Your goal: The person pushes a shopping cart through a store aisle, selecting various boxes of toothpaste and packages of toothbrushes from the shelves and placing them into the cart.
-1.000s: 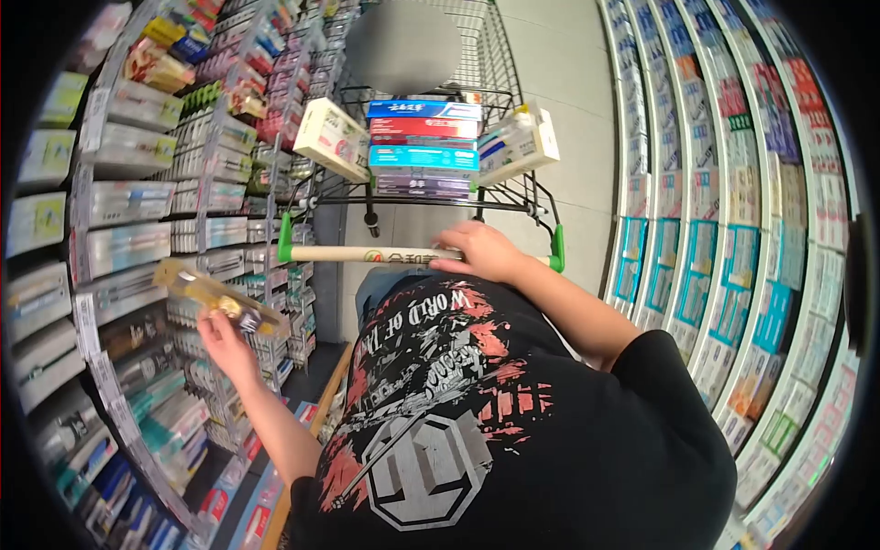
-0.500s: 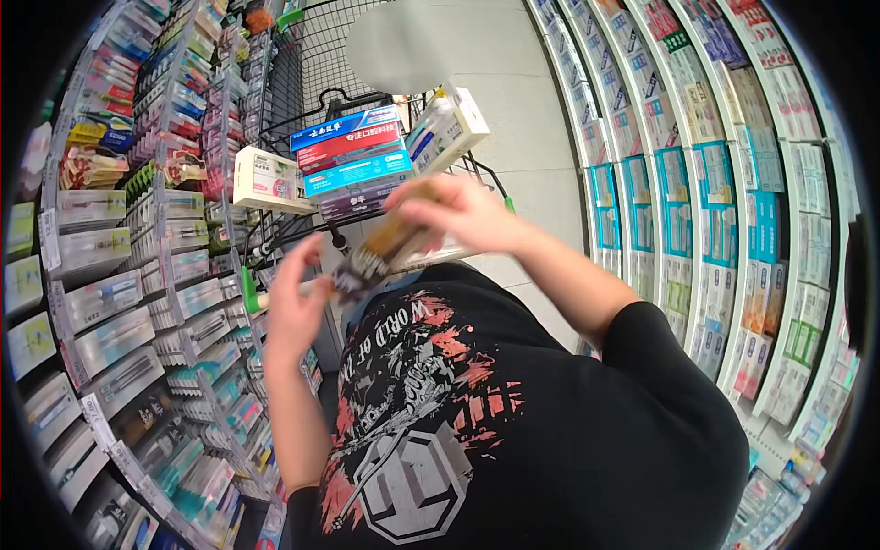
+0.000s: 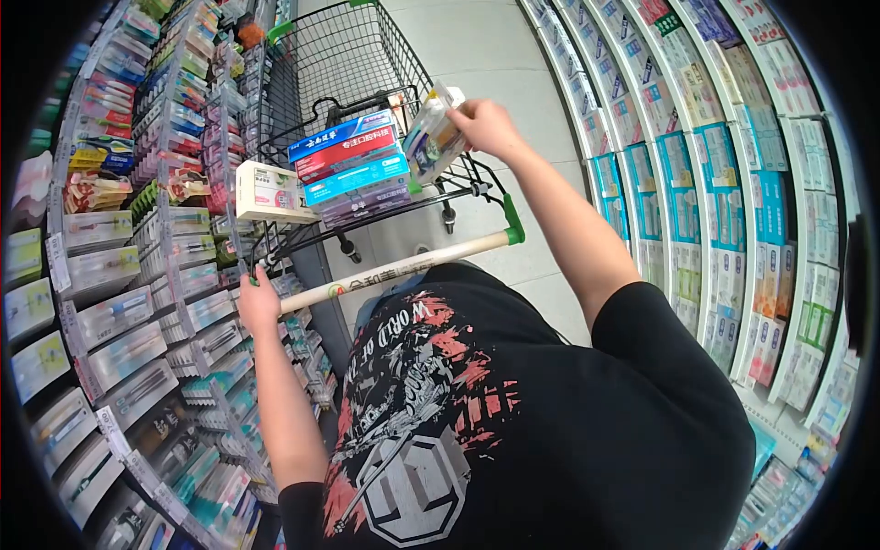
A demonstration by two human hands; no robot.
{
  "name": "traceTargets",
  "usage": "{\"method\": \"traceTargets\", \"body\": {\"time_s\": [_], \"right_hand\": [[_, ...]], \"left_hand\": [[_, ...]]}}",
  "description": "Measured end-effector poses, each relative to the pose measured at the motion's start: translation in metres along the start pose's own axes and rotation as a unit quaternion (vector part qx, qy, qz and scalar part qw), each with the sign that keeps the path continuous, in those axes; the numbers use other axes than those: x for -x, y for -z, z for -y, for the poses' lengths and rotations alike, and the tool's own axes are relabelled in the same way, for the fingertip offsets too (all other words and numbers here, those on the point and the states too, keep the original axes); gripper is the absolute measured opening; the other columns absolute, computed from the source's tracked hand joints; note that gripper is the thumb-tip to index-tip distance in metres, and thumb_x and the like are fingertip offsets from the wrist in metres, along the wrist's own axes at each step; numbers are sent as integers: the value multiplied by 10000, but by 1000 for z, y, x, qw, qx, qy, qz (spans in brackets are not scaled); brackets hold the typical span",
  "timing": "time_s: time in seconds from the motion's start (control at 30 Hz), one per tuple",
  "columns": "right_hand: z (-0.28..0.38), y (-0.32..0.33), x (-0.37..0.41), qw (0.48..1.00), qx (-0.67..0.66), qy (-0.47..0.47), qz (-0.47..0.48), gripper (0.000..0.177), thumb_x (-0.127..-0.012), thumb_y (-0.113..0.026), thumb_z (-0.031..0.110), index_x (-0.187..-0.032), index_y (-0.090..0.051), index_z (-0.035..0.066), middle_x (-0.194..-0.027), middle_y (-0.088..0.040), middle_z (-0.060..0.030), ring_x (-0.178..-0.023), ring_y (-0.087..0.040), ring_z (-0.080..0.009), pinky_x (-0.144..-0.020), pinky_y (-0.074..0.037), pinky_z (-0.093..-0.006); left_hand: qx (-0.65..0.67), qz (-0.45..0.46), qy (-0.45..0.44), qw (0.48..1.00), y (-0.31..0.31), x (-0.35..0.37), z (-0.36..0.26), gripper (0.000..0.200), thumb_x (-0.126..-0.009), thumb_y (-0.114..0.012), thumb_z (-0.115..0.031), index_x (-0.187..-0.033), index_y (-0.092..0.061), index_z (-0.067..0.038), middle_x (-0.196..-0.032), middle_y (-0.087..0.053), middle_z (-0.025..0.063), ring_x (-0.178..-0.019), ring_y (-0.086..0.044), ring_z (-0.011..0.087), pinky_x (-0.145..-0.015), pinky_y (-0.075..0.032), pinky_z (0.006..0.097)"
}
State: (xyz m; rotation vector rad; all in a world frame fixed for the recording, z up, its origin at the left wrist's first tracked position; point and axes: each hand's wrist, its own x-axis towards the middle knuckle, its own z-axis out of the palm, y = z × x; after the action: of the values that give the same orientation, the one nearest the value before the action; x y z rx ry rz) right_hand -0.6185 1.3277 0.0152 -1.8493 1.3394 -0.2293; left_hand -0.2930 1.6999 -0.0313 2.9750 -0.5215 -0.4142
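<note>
My left hand (image 3: 259, 301) is closed round the left end of the shopping cart handle (image 3: 367, 277). My right hand (image 3: 488, 126) reaches over the cart's near right corner, with thumb and fingers pinched on the top of a flat retail pack (image 3: 434, 147). This pack leans against a stack of toothpaste boxes (image 3: 353, 165) in blue, red and purple. The pack's exact contents are hard to make out. To the left of the stack a white box (image 3: 273, 192) with a pink print stands at the cart's near edge.
The black wire cart (image 3: 335, 55) has green corners and stands ahead of me. Close on my left rises a rack of hanging toothbrush packs (image 3: 115, 312). Shelves of boxed goods (image 3: 724, 174) line the right side, beyond the tiled floor (image 3: 541, 197).
The brown and yellow pack held before my chest has left that spot. My right hand has moved forward to the cart's right side. My left hand has lowered onto the handle.
</note>
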Motion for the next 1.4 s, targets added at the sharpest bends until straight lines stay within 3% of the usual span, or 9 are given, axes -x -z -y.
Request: {"method": "traceTargets", "body": {"time_s": [0.2,0.3,0.63,0.83,0.93,1.07,1.17,1.3,1.4], "right_hand": [[-11,-48,-23,996,79,-15,46,423,-949,-717,361,-938,-731,-62,-826,-767,-195,-737,-772,-312,-767,-614,-408],[-25,-65,-31,996,81,36,-32,406,-852,-832,312,-972,-707,-55,-969,-742,-272,-969,-726,-419,-851,-591,-485],[-15,-79,-8,964,221,116,-96,288,-903,-700,96,-1115,-544,-21,-1087,-671,-259,-933,-713,-440,-816,-590,-514],[-11,-75,6,971,192,113,-86,483,-885,-744,87,-1306,-531,-15,-1310,-576,-229,-1073,-677,-428,-902,-579,-492],[-19,-71,25,953,151,212,-156,565,-891,-731,76,-1407,-508,20,-1341,-579,-219,-1124,-649,-431,-954,-556,-495],[-21,-65,67,934,143,324,-47,468,-928,-690,101,-1373,-547,84,-1224,-662,-180,-1042,-671,-413,-872,-562,-489],[-3,-63,115,927,122,302,184,281,-978,-682,196,-1192,-657,17,-1050,-701,-210,-1002,-678,-417,-853,-548,-477],[-4,-78,152,906,230,218,280,362,-1055,-534,420,-1079,-693,96,-973,-722,-201,-909,-687,-437,-787,-541,-525],[-5,-80,147,920,217,212,249,401,-1063,-508,436,-1000,-698,89,-876,-723,-194,-858,-694,-440,-760,-544,-522]], "left_hand": [[-18,31,3,999,-1,-5,2,547,-1028,-456,-584,-1221,-644,-108,-1148,-732,230,-1114,-680,439,-918,-525,554],[-20,15,5,1000,1,-1,-1,543,-1022,-465,-588,-1191,-651,-107,-1138,-735,231,-1101,-684,444,-908,-527,558],[-21,20,12,1000,5,4,-6,476,-1010,-517,-548,-1116,-662,-107,-1094,-742,218,-1065,-693,437,-879,-540,551],[-13,20,16,1000,9,7,-8,444,-1003,-536,-517,-1100,-662,-103,-1070,-744,218,-1052,-698,434,-874,-543,552],[-6,21,13,1000,8,8,-10,450,-1004,-523,-504,-1113,-659,-89,-1068,-741,231,-1044,-701,442,-879,-545,554],[60,-37,8,997,3,12,-7,460,-992,-488,-435,-1257,-652,-96,-1069,-734,277,-1026,-702,478,-887,-549,574],[69,-51,38,996,-1,9,-4,414,-994,-515,-420,-1173,-709,-102,-957,-755,242,-916,-728,466,-818,-571,579],[74,-58,49,994,10,15,-10,389,-1003,-523,-408,-1097,-729,-92,-910,-752,242,-882,-736,445,-777,-587,551],[76,-66,57,993,6,14,-13,377,-1006,-519,-399,-1059,-728,-90,-880,-753,228,-853,-740,430,-764,-589,547]]}}
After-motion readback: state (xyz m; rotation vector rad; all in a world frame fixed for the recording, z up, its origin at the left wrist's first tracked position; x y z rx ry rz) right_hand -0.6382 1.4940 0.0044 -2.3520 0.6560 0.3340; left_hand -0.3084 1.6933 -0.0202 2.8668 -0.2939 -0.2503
